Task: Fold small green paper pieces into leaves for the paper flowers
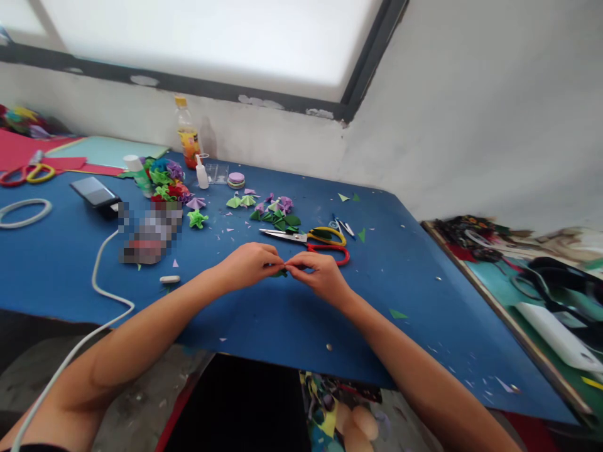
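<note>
My left hand (252,263) and my right hand (318,273) meet over the blue table (414,295), fingertips pinched together on a small green folded paper piece (281,272). Most of the piece is hidden by the fingers. Just beyond my hands lie scissors (313,238) with yellow and red handles. Behind them sits a cluster of folded green and purple paper pieces (276,212).
A heap of coloured paper flowers (164,182), a small glue bottle (201,172), a drink bottle (187,132), a phone (94,191) and a white cable (101,282) lie at the left. A second pair of scissors (26,174) rests far left. Cluttered boards (541,282) sit at the right.
</note>
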